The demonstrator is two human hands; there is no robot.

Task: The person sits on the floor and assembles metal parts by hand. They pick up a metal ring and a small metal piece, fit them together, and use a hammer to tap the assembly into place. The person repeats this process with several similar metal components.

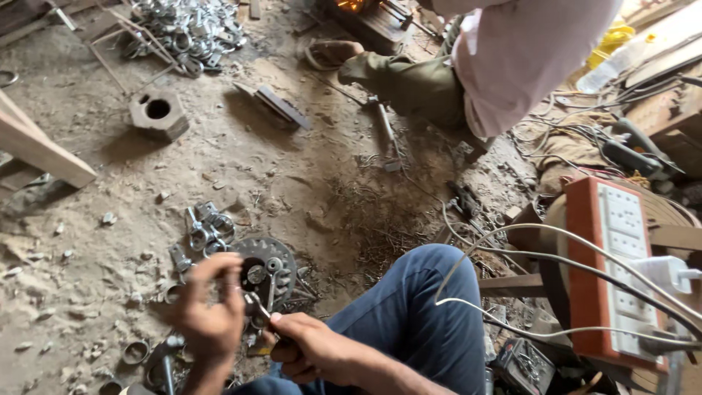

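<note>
From up here I see my left hand at the lower left of the frame, fingers curled around a small metal part that I cannot make out clearly, while my right hand pinches a slim, shiny metal piece between thumb and fingertips, its tip reaching toward the left hand. Both hover just above the dark toothed steel sprocket disc lying on the dirt floor. I judge the work to be partway through: one small pile of silvery ring-ended metal fittings lies just beside the disc at left of centre, and a much larger heap of similar shiny fittings sits well apart at the upper left, so plenty looks unhandled. My blue trouser knee crowds the right hand from the lower middle. White cables loop across from the orange-framed switch board at the right edge, near my elbow's path. Another person in a pink shirt crouches at the upper right, well clear. A square metal block with a round hole rests at upper left.
</note>
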